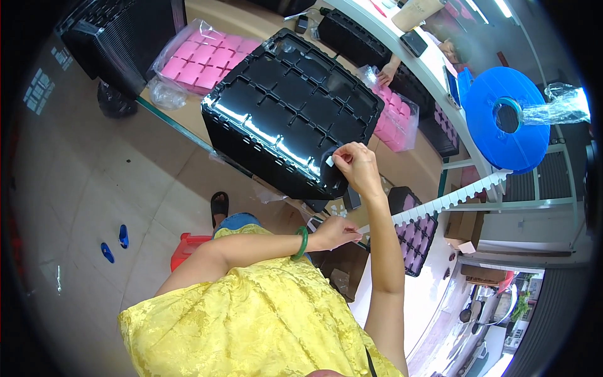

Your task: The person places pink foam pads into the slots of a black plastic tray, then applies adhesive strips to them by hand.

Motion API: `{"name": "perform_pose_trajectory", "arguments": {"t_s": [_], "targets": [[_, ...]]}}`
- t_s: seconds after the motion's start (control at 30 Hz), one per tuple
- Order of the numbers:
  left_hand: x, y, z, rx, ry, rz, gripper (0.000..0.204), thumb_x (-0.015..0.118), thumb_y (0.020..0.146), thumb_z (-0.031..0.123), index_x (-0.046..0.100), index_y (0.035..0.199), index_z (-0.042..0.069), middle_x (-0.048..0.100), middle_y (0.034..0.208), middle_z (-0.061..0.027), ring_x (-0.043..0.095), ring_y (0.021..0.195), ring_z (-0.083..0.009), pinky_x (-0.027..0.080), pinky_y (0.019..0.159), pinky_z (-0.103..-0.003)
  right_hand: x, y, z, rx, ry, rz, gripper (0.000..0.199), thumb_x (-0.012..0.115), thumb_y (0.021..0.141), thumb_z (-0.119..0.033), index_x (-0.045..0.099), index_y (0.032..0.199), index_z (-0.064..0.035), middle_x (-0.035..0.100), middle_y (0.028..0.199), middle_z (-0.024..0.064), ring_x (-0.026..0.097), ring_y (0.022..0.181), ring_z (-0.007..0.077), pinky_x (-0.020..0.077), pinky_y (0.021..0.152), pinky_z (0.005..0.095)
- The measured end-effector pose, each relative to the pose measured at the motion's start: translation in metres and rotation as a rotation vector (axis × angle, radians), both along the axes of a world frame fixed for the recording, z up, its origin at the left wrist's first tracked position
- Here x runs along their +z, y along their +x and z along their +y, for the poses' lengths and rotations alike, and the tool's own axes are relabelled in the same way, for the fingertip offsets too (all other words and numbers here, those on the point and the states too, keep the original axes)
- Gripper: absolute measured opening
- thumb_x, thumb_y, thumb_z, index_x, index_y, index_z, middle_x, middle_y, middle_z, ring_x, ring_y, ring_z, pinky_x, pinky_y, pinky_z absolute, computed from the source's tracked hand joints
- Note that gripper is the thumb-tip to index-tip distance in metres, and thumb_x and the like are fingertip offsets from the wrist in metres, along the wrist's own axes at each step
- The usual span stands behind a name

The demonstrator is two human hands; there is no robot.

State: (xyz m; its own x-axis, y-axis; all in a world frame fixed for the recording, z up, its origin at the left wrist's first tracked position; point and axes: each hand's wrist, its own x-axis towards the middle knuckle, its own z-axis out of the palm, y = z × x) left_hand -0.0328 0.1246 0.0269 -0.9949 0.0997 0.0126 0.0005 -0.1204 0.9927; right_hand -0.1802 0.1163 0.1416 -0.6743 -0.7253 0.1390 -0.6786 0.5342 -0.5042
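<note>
Head view: a black tray stack [295,94] is set beyond the left hand, one corner reaching the right hand. To the right of both hands stands a blue reel [487,135], from which a white strip [449,201] is led beneath the right forearm; its end is pinched by the left hand [336,234]. At the stack's corner, a small white label [330,161] is pinched by the right hand [358,166]; whether the surface is touched cannot be told. The strip could be snagged or twisted by the crossing forearm; the label could be creased by the moulded ridges. Rightward movement is bounded by strip and reel; more room is offered over the floor [94,188], left of the left hand.
</note>
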Motion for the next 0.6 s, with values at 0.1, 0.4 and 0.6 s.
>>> {"name": "perform_pose_trajectory", "arguments": {"t_s": [0.1,0.4,0.6], "targets": [[-0.005,-0.001,0.004,0.019,0.028,0.058,0.027,0.075,0.090,0.030,0.076,0.082,0.004,0.069,0.068,-0.0130,0.065,0.060,-0.0222,0.048,0.062,-0.037,-0.002,0.013,-0.007,0.196,-0.003,0.402,0.008,0.072,0.079,-0.001,0.065,0.082,-0.0011,0.062,0.084,0.0143,0.059,0.086,0.0333,0.0519,0.076,0.0418],[-0.005,-0.006,-0.014,0.015,0.020,0.073,0.020,0.076,0.089,0.024,0.078,0.090,0.004,0.075,0.079,-0.0114,0.070,0.070,-0.0185,0.053,0.070,-0.035,0.054,0.141,0.104,-0.077,-0.238,-0.266,0.005,0.075,0.083,-0.001,0.071,0.082,-0.0008,0.067,0.079,0.0091,0.061,0.071,0.0209,0.0474,0.066,0.0318],[-0.003,0.000,-0.010,0.045,0.057,-0.019,0.018,0.075,0.093,0.017,0.078,0.098,0.000,0.078,0.085,-0.0064,0.071,0.080,-0.0080,0.055,0.074,-0.026,-0.013,0.160,0.213,-0.388,0.427,0.518,0.010,0.077,0.090,-0.009,0.076,0.087,-0.0004,0.068,0.080,0.0035,0.060,0.068,0.0112,0.0472,0.065,0.0277]]}}
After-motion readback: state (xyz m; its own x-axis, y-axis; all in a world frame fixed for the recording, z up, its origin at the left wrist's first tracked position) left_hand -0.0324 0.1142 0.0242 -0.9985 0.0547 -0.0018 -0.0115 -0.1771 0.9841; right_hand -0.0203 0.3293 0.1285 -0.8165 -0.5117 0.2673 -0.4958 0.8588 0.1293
